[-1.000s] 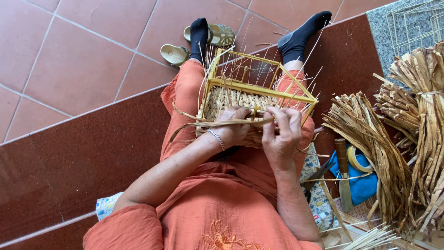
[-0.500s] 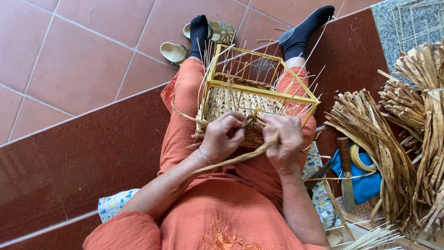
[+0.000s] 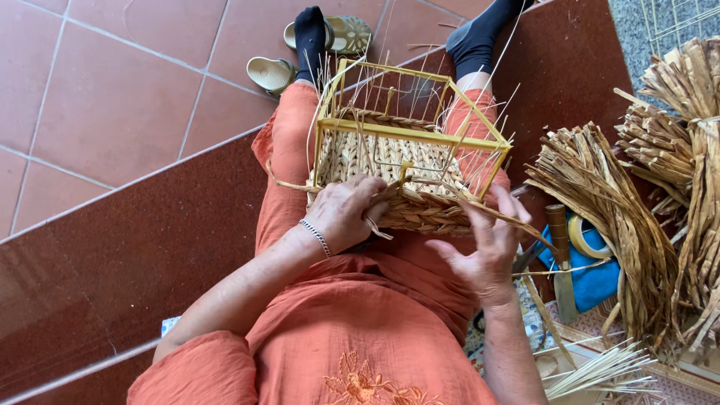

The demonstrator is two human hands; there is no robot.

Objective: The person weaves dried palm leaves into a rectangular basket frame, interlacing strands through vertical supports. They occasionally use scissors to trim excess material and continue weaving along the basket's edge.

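Head view: left hand point(image 3: 341, 214) is pinching a straw strand point(image 3: 289, 185) against the half-woven basket point(image 3: 409, 169) resting on her lap, steadying it, while right hand point(image 3: 487, 244), fingers spread, is tensioning another strand.

The left hand point(image 3: 346, 214) presses on the woven straw band of a yellow wire-frame basket point(image 3: 409, 169) resting on the lap. The right hand point(image 3: 487, 244), fingers spread, pulls a flat straw strand point(image 3: 491, 212) toward the right

Left hand point(image 3: 343, 212) curls its fingers closed; right hand point(image 3: 486, 246) spreads its fingers open.
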